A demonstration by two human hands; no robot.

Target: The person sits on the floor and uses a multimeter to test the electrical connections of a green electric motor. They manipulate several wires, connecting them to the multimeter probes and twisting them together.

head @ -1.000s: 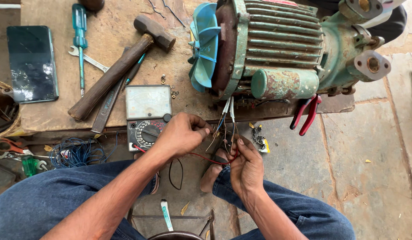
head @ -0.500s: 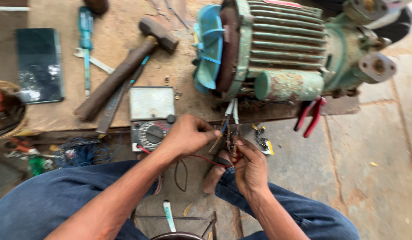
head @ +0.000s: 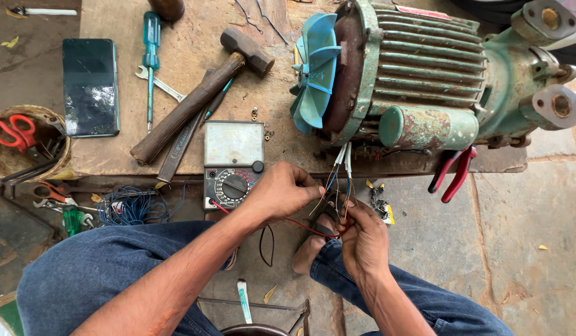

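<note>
A green electric motor (head: 425, 74) with a blue fan (head: 316, 74) lies on a wooden board (head: 188, 37). Thin wires (head: 343, 163) hang from its underside. My left hand (head: 282, 191) pinches one of these wires beside an analogue multimeter (head: 233, 163). My right hand (head: 364, 239) holds other wire ends together with a red test lead (head: 300, 223), just below the motor. The two hands are a few centimetres apart, over my bare foot (head: 313, 242).
On the board lie a hammer (head: 198, 99), a blue screwdriver (head: 151, 50), a spanner (head: 160, 86) and a dark phone (head: 90, 86). Red pliers (head: 453, 173) hang at the board's edge. A basket with scissors (head: 14, 134) and a blue wire coil (head: 131, 206) sit at left.
Both hands stay at the motor's wires with small finger shifts; the view has drifted slightly, and the left hand now pinches a single wire a little farther from the right hand.
</note>
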